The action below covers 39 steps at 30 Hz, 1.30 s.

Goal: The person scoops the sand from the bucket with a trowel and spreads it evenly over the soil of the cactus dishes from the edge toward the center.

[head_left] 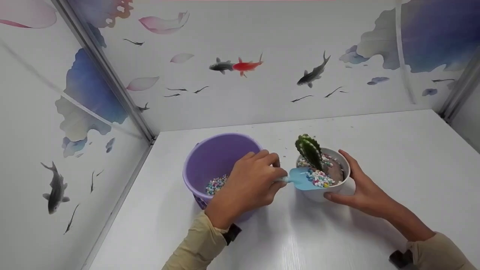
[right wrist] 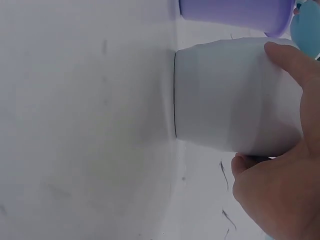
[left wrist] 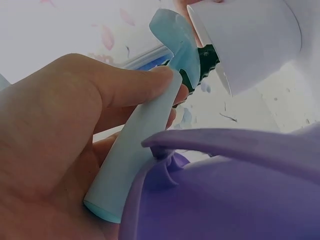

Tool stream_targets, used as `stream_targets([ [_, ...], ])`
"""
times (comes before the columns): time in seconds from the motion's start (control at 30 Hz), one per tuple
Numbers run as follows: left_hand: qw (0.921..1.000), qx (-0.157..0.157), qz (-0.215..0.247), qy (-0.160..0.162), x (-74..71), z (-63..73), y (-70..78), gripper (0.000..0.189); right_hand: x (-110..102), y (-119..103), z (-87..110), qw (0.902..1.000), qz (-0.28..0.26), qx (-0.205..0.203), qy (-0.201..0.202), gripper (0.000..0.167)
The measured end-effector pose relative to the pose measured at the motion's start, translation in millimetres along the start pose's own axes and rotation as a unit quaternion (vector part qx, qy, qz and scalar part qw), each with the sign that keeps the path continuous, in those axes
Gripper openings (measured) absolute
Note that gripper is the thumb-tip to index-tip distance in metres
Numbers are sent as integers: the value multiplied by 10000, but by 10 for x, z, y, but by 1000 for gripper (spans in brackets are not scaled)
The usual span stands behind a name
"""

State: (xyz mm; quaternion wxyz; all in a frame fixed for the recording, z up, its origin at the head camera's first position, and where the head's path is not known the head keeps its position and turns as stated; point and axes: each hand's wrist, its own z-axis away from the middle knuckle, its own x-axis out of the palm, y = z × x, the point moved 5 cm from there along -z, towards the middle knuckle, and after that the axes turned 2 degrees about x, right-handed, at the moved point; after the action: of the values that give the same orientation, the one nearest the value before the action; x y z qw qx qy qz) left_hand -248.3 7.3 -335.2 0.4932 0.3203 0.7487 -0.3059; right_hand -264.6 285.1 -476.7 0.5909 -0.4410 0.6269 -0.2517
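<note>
My left hand [head_left: 251, 182] grips the pale blue handle [left wrist: 135, 140] of a small plastic shovel, thumb laid along it. The shovel's blue blade [head_left: 299, 179] reaches over the near left rim of a white flowerpot [right wrist: 225, 97]. Colored pebbles [head_left: 320, 178] lie at the blade's tip and on the brown soil [head_left: 335, 173]. A green cactus [head_left: 309, 150] stands in the pot, leaning left. My right hand [head_left: 369, 195] holds the pot from the right, thumb on the near side and fingers around the far side. In the right wrist view the pot's base rests on the table.
Left of the pot is a purple bucket [head_left: 190, 168] with more colored pebbles [head_left: 216, 184] at its bottom; my left forearm passes over its near right side. A few stray pebbles dot the white table [head_left: 150, 225] behind the pot. Printed panels [head_left: 270, 108] border the back and left.
</note>
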Motion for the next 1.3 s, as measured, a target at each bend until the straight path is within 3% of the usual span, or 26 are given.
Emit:
stream_targets([
  [0.37, 9992, 70, -246, -305, 74, -114, 87, 16, 51, -56, -2, 9996, 139, 5, 264, 128],
  [1.03, 9979, 175, -434, -448, 132, -186, 189, 23, 137, -87, 23, 9981, 94, -177, 576, 129],
  [1.3, 9978, 125, -416, -498, 100, -184, 189, 22, 104, -56, 24, 9997, 51, -74, 238, 133],
])
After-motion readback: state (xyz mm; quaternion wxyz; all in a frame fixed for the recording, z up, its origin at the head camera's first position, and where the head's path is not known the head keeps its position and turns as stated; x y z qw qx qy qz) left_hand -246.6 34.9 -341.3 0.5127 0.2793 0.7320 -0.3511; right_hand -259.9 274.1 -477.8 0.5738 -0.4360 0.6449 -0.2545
